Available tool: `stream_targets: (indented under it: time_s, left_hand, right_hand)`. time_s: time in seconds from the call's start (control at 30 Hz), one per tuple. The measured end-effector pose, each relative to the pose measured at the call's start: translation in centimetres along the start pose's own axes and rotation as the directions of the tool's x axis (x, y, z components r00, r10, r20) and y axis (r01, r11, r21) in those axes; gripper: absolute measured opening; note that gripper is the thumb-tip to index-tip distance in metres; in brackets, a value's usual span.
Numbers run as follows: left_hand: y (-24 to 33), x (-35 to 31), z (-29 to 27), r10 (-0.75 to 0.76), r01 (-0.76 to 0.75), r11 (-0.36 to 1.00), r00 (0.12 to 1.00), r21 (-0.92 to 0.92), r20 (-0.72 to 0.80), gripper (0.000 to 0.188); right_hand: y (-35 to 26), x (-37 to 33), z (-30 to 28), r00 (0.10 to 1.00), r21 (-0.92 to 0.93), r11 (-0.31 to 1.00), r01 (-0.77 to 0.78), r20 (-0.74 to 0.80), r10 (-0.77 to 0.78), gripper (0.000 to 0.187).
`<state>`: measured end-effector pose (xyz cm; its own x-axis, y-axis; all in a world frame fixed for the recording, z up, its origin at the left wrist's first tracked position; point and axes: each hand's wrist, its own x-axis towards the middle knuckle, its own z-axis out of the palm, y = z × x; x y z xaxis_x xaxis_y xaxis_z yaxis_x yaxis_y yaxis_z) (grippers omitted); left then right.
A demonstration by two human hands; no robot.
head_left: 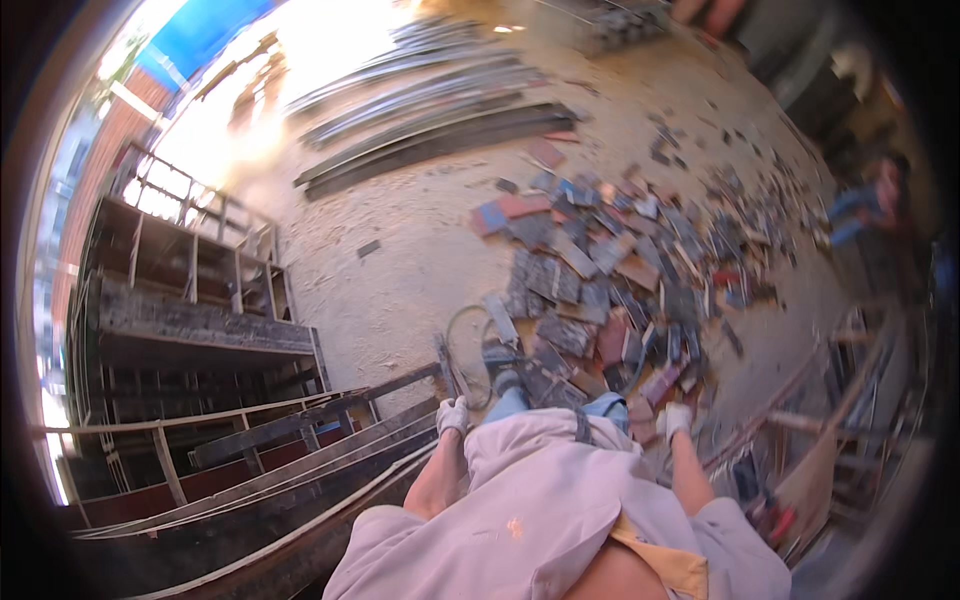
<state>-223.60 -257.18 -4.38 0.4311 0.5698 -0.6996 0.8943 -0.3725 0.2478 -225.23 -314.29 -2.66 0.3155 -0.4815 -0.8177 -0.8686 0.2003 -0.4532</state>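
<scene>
My left hand (pixel 453 414), in a white work glove, is closed at my left side. A dark hammer-like tool (pixel 444 356) rises from it, its head turned away from me; blur hides its exact kind. My right hand (pixel 676 418), also gloved in white, hangs at my right side with its fingers curled in. Nothing shows in it. Beyond my feet spreads a heap of broken boards and wood offcuts (pixel 592 255), grey, dark and reddish, lying flat or tilted over each other. Neither hand touches the heap.
Long dark beams (pixel 440 150) lie across the sandy floor ahead. A wooden rack (pixel 200 320) and long planks (pixel 290 500) stand close on my left. A loop of hose or cable (pixel 462 325) lies by my foot. Another person (pixel 870 220) is at far right, near a frame with slats (pixel 850 400).
</scene>
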Motion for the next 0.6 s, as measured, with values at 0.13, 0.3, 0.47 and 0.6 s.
stream_targets:
  time_s: [0.13, 0.3, 0.47, 0.6]
  left_hand:
    - [-3.0, 6.6, -3.1, -0.036, 0.039, 0.984, 0.999, -0.174, 0.017, 0.052]
    - [3.5, 19.5, -5.5, 0.084, -0.076, 0.798, 0.996, -0.598, -0.015, 0.039]
    - [7.9, 30.6, -13.5, 0.101, -0.176, 0.736, 0.983, -0.653, -0.151, 0.031]
    - [10.0, 38.1, -21.1, -0.138, 0.028, 0.633, 0.987, -0.774, -0.078, 0.029]
  right_hand:
    - [3.2, -3.5, 7.4, 0.982, -0.771, 0.616, 0.162, 0.062, -0.18, 0.008]
    - [-3.0, -1.8, 20.6, 0.917, -0.796, 0.501, 0.34, 0.164, -0.363, 0.024]
    - [-19.6, 0.8, 40.2, 0.953, -0.405, 0.877, 0.257, 0.256, -0.161, 0.038]
    - [-36.7, 4.4, 62.5, 0.704, -0.201, 0.743, 0.639, 0.541, -0.459, 0.039]
